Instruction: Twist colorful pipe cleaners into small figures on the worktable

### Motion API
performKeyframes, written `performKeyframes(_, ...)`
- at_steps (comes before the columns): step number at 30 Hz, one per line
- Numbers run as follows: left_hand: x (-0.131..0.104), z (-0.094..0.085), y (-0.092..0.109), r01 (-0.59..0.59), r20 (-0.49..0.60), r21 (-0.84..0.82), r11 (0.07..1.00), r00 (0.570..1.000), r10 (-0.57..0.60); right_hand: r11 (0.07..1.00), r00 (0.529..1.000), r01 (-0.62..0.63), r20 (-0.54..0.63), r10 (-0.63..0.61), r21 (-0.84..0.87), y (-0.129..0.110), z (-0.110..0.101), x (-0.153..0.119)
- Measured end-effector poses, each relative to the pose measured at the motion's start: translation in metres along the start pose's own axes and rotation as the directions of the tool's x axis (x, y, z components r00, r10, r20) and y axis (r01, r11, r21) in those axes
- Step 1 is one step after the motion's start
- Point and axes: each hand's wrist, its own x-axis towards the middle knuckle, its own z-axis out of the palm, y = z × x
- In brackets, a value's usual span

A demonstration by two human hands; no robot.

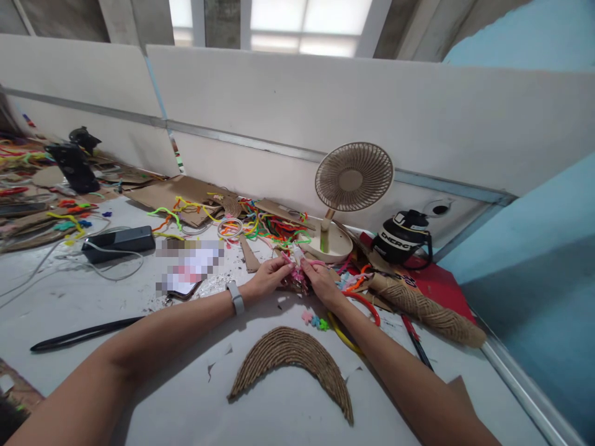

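My left hand and my right hand meet over the middle of the table. Between their fingertips is a small pink bundle, its details too small to make out. My left fingers pinch its left side. A small white object stands up at my right thumb and fingers, which are closed round it. Nearer to me lies a crescent of coiled brown cord. Small pink, blue and green flower-like pieces lie between the crescent and my hands.
Behind my hands are a beige fan and tangled colourful strands. A black jug and a twine roll stand or lie to the right. On the left are a phone and a dark power bank.
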Motion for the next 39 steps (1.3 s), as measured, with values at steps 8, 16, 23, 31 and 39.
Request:
performKeyframes(8, 0.000, 0.001, 0.002, -0.012, -0.046, 0.054, 0.998, 0.999, 0.015, 0.999, 0.997, -0.030, -0.069, 0.033, 0.042, -0.004, 0.003, -0.003)
performKeyframes(16, -0.001, -0.002, -0.002, 0.007, 0.014, 0.052, 0.999, 1.000, -0.008, 0.974, 0.985, 0.149, -0.067, -0.162, -0.173, 0.003, -0.001, 0.001)
performKeyframes(23, 0.004, -0.004, -0.013, -0.009, 0.036, 0.097, 0.995, 0.999, 0.005, 0.986, 0.991, 0.074, -0.100, -0.089, -0.149, 0.004, 0.000, -0.001)
performKeyframes(31, 0.008, -0.004, -0.014, -0.066, -0.070, 0.069, 0.995, 0.995, 0.071, 0.970, 0.997, -0.074, 0.001, 0.076, 0.232, -0.010, -0.001, -0.004)
performKeyframes(39, 0.009, -0.005, -0.011, -0.108, -0.118, 0.106, 0.989, 0.986, 0.120, 0.984, 0.987, -0.016, 0.161, -0.013, 0.177, -0.015, 0.002, -0.008)
